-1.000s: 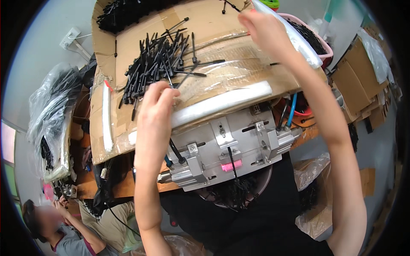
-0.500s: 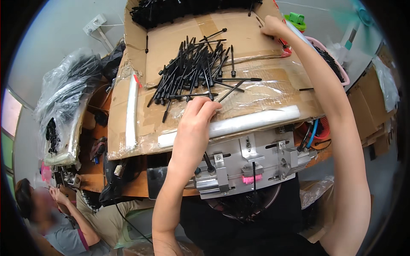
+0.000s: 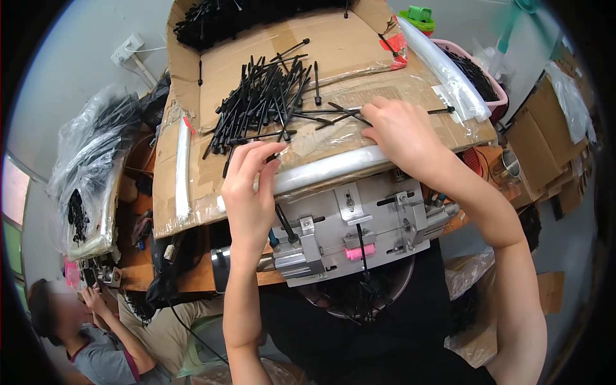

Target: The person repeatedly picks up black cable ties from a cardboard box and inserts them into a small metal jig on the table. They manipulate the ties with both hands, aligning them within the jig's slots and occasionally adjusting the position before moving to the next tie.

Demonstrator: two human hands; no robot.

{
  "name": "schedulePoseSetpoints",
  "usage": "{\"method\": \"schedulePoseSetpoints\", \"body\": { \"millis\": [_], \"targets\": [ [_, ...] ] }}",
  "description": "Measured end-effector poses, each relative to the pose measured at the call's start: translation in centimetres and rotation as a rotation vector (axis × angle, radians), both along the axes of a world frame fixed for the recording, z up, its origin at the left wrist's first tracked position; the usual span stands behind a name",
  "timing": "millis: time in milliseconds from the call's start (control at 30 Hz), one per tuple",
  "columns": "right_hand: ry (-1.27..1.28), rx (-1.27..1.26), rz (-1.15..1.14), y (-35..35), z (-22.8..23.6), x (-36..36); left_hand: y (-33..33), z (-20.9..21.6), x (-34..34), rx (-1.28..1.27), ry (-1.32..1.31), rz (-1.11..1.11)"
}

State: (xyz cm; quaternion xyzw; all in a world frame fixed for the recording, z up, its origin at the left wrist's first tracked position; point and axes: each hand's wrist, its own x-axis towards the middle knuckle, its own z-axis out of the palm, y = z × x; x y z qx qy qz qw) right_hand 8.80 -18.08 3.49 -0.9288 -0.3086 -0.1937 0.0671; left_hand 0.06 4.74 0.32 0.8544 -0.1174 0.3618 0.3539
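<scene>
A pile of thin black plastic rods with thicker collared ends (image 3: 256, 106) lies on the cardboard in front of me. My right hand (image 3: 401, 135) is at the pile's right side, fingertips pinched on the end of one black rod (image 3: 346, 113), which crosses another lying rod. My left hand (image 3: 247, 183) hovers at the pile's near edge, fingers curved and thumb apart; a dark rod end shows near the fingertips, but I see no grip on it. Below the cardboard sits a metal fixture (image 3: 333, 231) with clamp blocks, a pink piece (image 3: 360, 251) and a black rod upright at its middle.
White foam strips (image 3: 333, 168) edge the cardboard (image 3: 385, 83). More black parts fill the box's far end (image 3: 256, 22), a pink basket (image 3: 500, 96) at right and a bowl (image 3: 398, 292) under the fixture. At left are a plastic bag (image 3: 96, 147) and a seated person (image 3: 109, 346).
My right hand has come from the box's far right corner down toward the pile, bringing a rod. My left hand has drawn back slightly, its thumb now apart from the fingers. The view has shifted.
</scene>
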Motion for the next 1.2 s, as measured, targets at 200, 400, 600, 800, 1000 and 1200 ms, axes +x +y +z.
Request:
{"method": "schedulePoseSetpoints", "body": {
  "millis": [200, 400, 600, 800, 1000, 1200],
  "targets": [
    [-0.299, -0.042, -0.004, -2.3, 0.4, 0.3, -2.9, -0.5, -6.3, 0.101, 0.071, 0.116],
    [0.231, 0.175, 0.257, -3.0, 5.2, 2.6, -10.1, -5.7, -14.4, 0.312, 0.303, 0.022],
    [0.9, 1.184, 0.408, -5.7, 5.4, 2.3, -13.5, -8.4, -14.0, 0.355, 0.434, 0.052],
    [0.639, 1.119, 0.448, -8.6, 4.0, -4.4, -13.5, -8.5, -13.6, 0.37, 0.427, 0.067],
    [0.367, 0.854, 0.392, -7.7, -3.4, -12.9, -11.9, -6.5, -13.4, 0.394, 0.496, -0.009],
    [0.276, 0.621, 0.323, -5.5, -11.8, -18.3, -5.4, -0.1, -1.2, 0.308, 0.102, 0.216]
  ]
}}
